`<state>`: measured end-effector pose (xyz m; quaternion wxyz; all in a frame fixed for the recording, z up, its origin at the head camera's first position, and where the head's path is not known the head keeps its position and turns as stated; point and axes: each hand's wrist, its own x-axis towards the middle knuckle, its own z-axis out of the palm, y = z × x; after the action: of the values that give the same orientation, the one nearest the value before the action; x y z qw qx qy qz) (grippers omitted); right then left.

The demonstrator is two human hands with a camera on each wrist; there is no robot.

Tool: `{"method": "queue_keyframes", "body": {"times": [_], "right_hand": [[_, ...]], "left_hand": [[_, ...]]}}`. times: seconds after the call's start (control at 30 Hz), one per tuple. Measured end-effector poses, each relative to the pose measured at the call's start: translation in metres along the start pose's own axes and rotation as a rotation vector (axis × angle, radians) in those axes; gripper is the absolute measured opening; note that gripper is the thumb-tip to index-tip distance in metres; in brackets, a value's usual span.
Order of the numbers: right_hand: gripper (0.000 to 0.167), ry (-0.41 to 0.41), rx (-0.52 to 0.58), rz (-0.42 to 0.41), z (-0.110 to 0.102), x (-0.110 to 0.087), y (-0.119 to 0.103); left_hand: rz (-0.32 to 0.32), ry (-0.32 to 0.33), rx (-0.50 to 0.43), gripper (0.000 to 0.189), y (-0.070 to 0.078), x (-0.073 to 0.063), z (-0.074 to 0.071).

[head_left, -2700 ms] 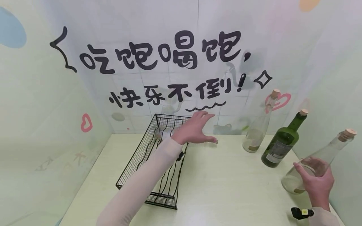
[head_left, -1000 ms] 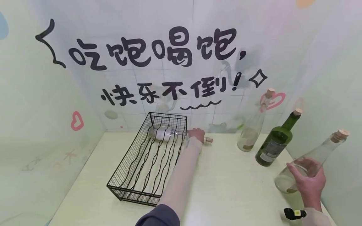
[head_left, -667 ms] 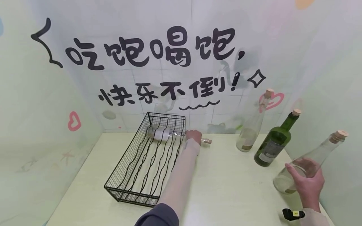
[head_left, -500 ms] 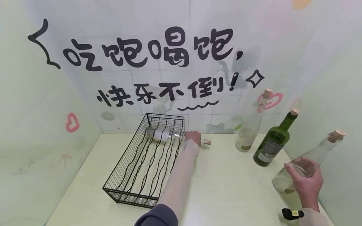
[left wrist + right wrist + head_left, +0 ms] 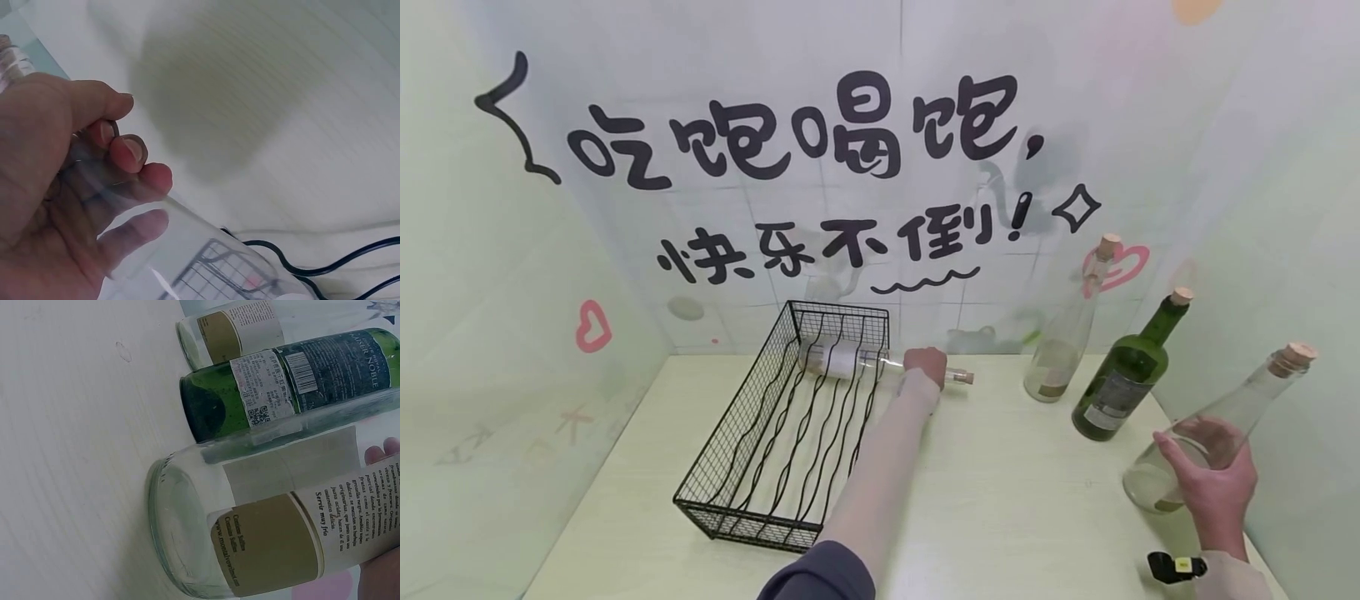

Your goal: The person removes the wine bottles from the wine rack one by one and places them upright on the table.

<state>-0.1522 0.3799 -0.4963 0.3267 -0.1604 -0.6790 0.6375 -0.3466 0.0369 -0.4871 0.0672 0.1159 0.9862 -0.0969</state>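
In the head view, a clear glass bottle [image 5: 835,361] with a pale label lies across the far end of the black wire rack [image 5: 752,400]. Its corked neck sticks out past the rack's right side, and my left hand [image 5: 925,367] grips that neck. The left wrist view shows the thumb and curled fingers of the left hand [image 5: 81,169] around the clear glass. At the right, my right hand [image 5: 1221,492] holds a corked clear bottle [image 5: 1262,392] low on its body. That bottle's base and brown-and-white label [image 5: 262,544] show in the right wrist view.
A green corked bottle [image 5: 1127,383] and another clear corked bottle [image 5: 1063,350] stand on the pale table [image 5: 1000,500], left of the right hand's bottle. Wavy wires span the rack. A printed curtain [image 5: 850,50] hangs close behind.
My left hand, spread above the rack at first, has taken hold of the lying bottle's neck. Lately it has drawn the bottle slightly rightward. The right hand keeps its hold.
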Motion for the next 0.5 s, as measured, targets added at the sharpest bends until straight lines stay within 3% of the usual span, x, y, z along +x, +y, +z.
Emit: {"method": "queue_keyframes", "body": {"times": [0.5], "right_hand": [[0.054,0.008,-0.042,0.025,0.000,-0.001,-0.003]], "left_hand": [[0.063,-0.016,0.004,0.014,0.033,-0.006,-0.020]]}}
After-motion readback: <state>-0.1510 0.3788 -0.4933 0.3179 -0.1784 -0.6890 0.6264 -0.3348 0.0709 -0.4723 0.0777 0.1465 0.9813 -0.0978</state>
